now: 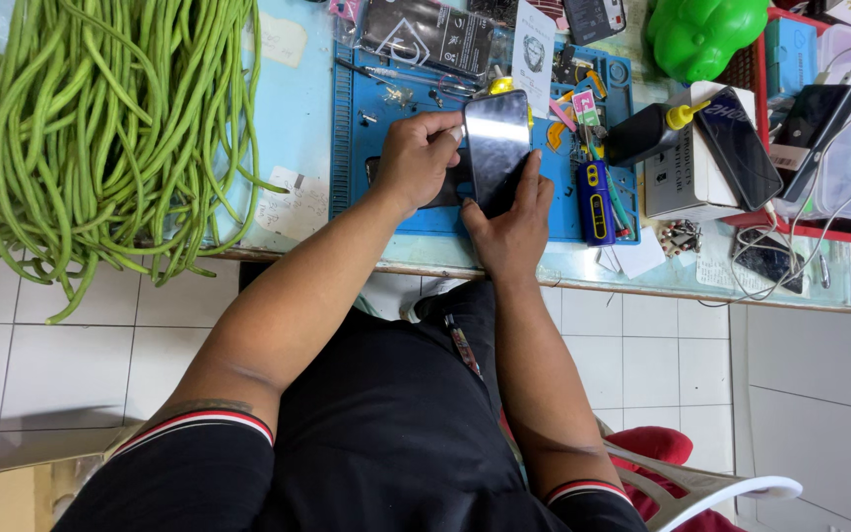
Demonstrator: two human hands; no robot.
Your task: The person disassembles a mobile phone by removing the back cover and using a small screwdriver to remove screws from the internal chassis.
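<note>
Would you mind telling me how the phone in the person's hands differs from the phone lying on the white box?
The held phone sits between the left hand and right hand over the blue mat; the other phone lies untouched on the white box. The held phone's glass shows a pale glare, whereas the other's screen looks dark with faint markings. The held one stands nearly upright in the picture; the other lies slanted. Both are dark, flat rectangles.

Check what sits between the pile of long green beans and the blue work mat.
Head view: only bare pale blue tabletop with worn white sticker patches lies between the green bean pile and the blue work mat.
</note>
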